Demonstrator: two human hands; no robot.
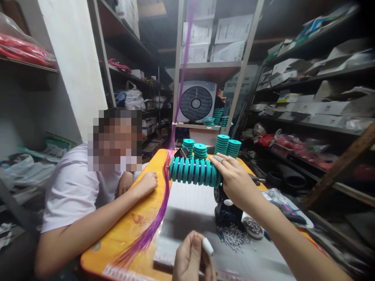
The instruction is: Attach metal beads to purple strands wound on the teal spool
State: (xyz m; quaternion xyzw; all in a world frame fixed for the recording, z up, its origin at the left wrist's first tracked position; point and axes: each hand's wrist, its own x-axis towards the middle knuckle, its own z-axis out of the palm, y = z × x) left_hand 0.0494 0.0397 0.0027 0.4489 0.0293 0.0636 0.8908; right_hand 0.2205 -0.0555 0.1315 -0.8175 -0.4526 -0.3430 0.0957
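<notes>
Below the row of teal spools (pixel 193 171), my landmark, which is mounted on the black machine (pixel 228 214), I see the left hand (pixel 191 255) curled, thumb pressed to its fingers; cannot tell whether it pinches line. White finger cover (pixel 208 246) on it. Right hand (pixel 236 177) lies over the row's right end, fingers side by side; underside grip hidden. Progress (my estimate): purple windings between flanges, so partly done at least; fullness unclear. Left of the row, purple strands (pixel 156 218) hang loose, unwound. Working room: grey board (pixel 187 218) under the row, bounded lower right by metal pieces (pixel 234 238), left by a co-worker's forearm (pixel 117 208).
</notes>
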